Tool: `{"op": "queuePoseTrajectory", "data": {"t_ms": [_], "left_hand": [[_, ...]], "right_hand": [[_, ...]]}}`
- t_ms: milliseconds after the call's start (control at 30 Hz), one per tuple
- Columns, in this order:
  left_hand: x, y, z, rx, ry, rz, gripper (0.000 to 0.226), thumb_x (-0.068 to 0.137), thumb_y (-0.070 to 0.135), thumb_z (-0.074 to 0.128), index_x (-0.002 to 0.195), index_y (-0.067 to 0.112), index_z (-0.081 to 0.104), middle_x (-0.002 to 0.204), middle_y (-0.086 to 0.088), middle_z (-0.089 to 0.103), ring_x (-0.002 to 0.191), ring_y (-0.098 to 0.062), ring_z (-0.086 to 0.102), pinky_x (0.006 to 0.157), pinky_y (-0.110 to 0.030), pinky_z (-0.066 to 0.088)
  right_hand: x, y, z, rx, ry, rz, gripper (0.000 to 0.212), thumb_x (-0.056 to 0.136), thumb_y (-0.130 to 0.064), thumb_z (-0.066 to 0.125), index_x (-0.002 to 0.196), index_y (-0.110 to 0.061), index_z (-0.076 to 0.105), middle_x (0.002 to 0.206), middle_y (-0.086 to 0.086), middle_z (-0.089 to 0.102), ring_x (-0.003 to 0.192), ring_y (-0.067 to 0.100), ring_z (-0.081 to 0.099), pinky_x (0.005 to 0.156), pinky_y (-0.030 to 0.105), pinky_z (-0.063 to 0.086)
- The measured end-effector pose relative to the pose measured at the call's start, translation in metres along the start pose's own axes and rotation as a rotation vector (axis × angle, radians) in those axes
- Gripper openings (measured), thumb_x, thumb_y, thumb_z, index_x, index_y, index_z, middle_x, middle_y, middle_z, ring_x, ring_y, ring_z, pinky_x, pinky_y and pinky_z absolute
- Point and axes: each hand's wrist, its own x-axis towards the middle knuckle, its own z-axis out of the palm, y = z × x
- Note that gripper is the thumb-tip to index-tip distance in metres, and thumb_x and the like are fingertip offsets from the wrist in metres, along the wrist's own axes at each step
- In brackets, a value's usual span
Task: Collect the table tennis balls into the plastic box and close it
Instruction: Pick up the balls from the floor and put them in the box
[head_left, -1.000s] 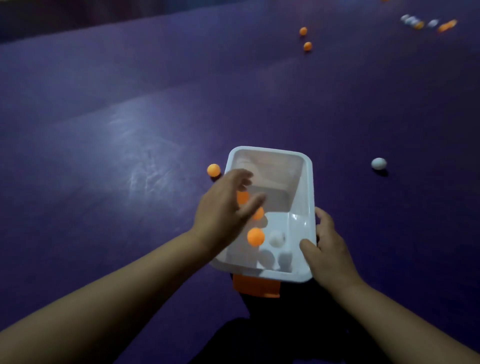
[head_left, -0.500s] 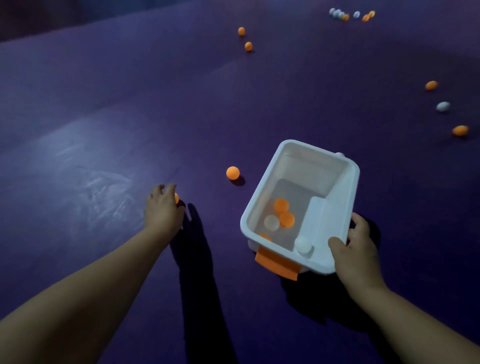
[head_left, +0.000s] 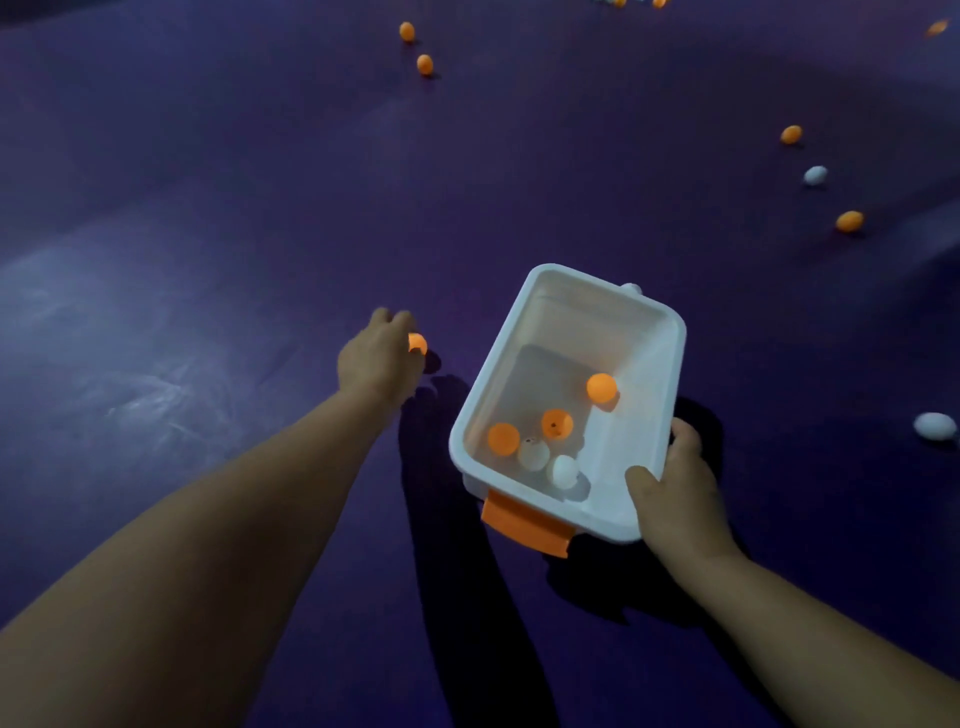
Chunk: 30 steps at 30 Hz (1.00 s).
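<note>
A white plastic box (head_left: 649, 332) with an orange latch (head_left: 524, 522) is open and tilted above the purple floor. My right hand (head_left: 670, 488) grips its near right corner. Inside lie several balls: three orange ones (head_left: 601, 387) and two white ones (head_left: 564, 470). To the left of the box, my left hand (head_left: 379, 358) reaches down to the floor with its fingers curled round an orange ball (head_left: 417, 343). No lid is in view.
Loose balls lie across the floor: two orange ones (head_left: 424, 64) far ahead, orange (head_left: 790, 134) and white (head_left: 814, 175) ones at the right, a white ball (head_left: 935, 425) near the right edge, another white ball (head_left: 631, 288) behind the box.
My left hand left the box, dropped to the floor at the left, then shifted right onto an orange ball. The box swung to the right and tilted; the balls inside rolled.
</note>
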Motion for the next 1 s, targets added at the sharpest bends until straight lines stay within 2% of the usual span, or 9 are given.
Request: {"op": "queuePoseTrajectory", "data": {"t_ms": [100,200,367,533,700,767,833,900,1000], "left_hand": [[0.014,0.005,0.007,0.032,-0.152,0.004,0.058,0.087,0.029,0.06,0.14,0.028,0.036,0.133,-0.008,0.039,0.1,-0.035,0.057,0.068,-0.036,0.042],[0.017,0.0,0.017,0.092,-0.252,-0.026,0.055,0.089,0.025,0.059,0.14,0.027,0.038,0.133,-0.009,0.04,0.106,-0.034,0.055,0.073,-0.037,0.044],[0.003,0.017,0.005,-0.219,0.001,0.022,0.022,0.087,0.029,0.052,0.107,0.023,0.059,0.105,-0.002,0.055,0.087,-0.029,0.057,0.065,-0.032,0.039],[-0.029,0.08,-0.048,-0.645,0.143,0.344,0.036,0.084,0.045,0.058,0.111,0.022,0.058,0.105,0.006,0.062,0.089,-0.013,0.056,0.071,-0.028,0.046],[-0.042,0.101,-0.056,-0.416,0.028,0.556,0.046,0.089,0.058,0.036,0.111,0.024,0.056,0.095,0.008,0.062,0.083,-0.014,0.056,0.06,-0.026,0.036],[-0.038,0.09,-0.047,-0.336,0.082,0.489,0.054,0.089,0.057,0.024,0.109,0.021,0.059,0.098,0.001,0.066,0.09,-0.021,0.056,0.067,-0.033,0.037],[-0.035,0.08,-0.04,-0.186,0.141,0.371,0.043,0.089,0.045,0.039,0.112,0.014,0.057,0.107,-0.008,0.062,0.098,-0.029,0.051,0.075,-0.037,0.037],[-0.035,0.076,-0.037,-0.108,0.047,0.23,0.032,0.086,0.026,0.053,0.112,0.008,0.051,0.111,-0.013,0.055,0.095,-0.033,0.049,0.069,-0.037,0.035],[-0.034,0.074,-0.039,-0.24,-0.1,0.037,0.017,0.087,0.008,0.045,0.104,0.006,0.043,0.107,-0.015,0.053,0.077,-0.032,0.048,0.058,-0.037,0.033]], "right_hand": [[0.0,0.0,0.0,-0.007,-0.001,-0.003,0.057,0.085,-0.005,0.049,0.136,-0.022,0.031,0.106,-0.003,0.057,0.085,0.014,0.057,0.067,0.031,0.049],[0.001,0.001,0.001,-0.016,-0.002,-0.008,0.056,0.085,-0.005,0.048,0.135,-0.023,0.031,0.105,-0.004,0.057,0.079,0.007,0.054,0.061,0.027,0.045],[0.001,0.002,0.001,-0.064,-0.012,-0.026,0.056,0.087,-0.006,0.047,0.138,-0.02,0.028,0.103,-0.003,0.055,0.08,0.009,0.055,0.06,0.026,0.047],[-0.001,-0.004,0.0,-0.111,-0.026,-0.015,0.05,0.088,-0.006,0.045,0.133,-0.018,0.031,0.107,0.0,0.056,0.086,0.018,0.056,0.062,0.029,0.045],[-0.003,-0.012,-0.002,-0.141,-0.032,0.017,0.036,0.088,-0.007,0.045,0.121,-0.02,0.036,0.1,0.003,0.059,0.081,0.02,0.059,0.064,0.033,0.048],[-0.004,-0.014,-0.002,-0.129,-0.032,-0.023,0.036,0.086,-0.006,0.045,0.119,-0.02,0.038,0.1,0.001,0.059,0.082,0.015,0.057,0.065,0.034,0.049],[-0.005,-0.016,-0.003,-0.102,-0.028,-0.068,0.041,0.084,-0.005,0.044,0.121,-0.023,0.039,0.1,-0.001,0.059,0.084,0.013,0.057,0.07,0.036,0.051],[-0.001,-0.018,-0.002,-0.095,-0.042,-0.11,0.047,0.084,-0.004,0.044,0.124,-0.026,0.038,0.095,-0.009,0.056,0.083,0.009,0.056,0.069,0.033,0.052],[0.018,-0.024,0.002,-0.085,-0.08,-0.169,0.052,0.083,-0.004,0.046,0.128,-0.028,0.037,0.093,-0.014,0.053,0.083,0.006,0.055,0.066,0.026,0.049]]}}
